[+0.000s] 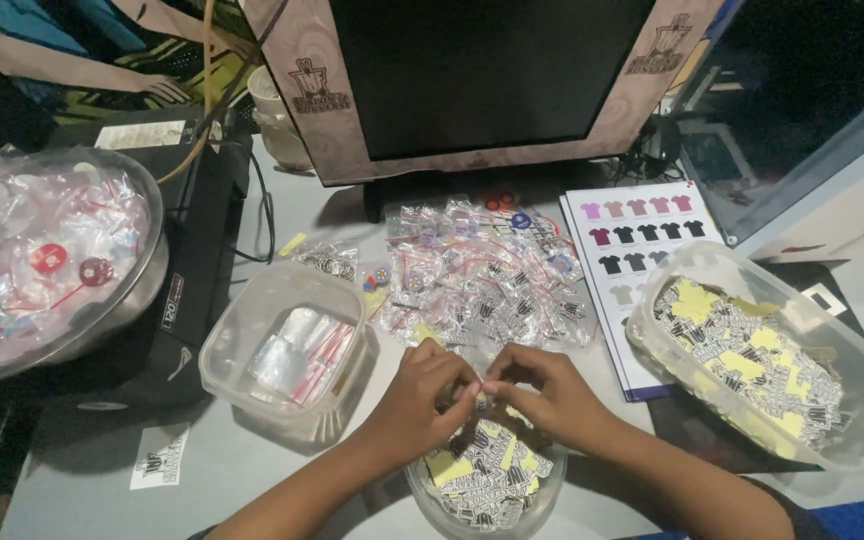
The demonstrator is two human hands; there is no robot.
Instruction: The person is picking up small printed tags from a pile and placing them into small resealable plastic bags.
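My left hand [422, 398] and my right hand [544, 392] meet fingertip to fingertip above a small round clear tub [430, 498] full of black, white and yellow stickers. Both pinch something small between them, mostly hidden by the fingers; it looks like a small clear bag or sticker. Just beyond my hands lies a pile of filled small clear zip bags [482, 275] with red seal strips. A clear square container [252, 330] at my left holds empty clear zip bags [302, 355].
A long clear tub [857, 345] of stickers sits at right, overlapping a chart of shirt colours [637, 235]. A metal bowl [147, 265] of bagged round pins stands at left beside a black box [207, 230]. A monitor [482, 80] rises behind the pile.
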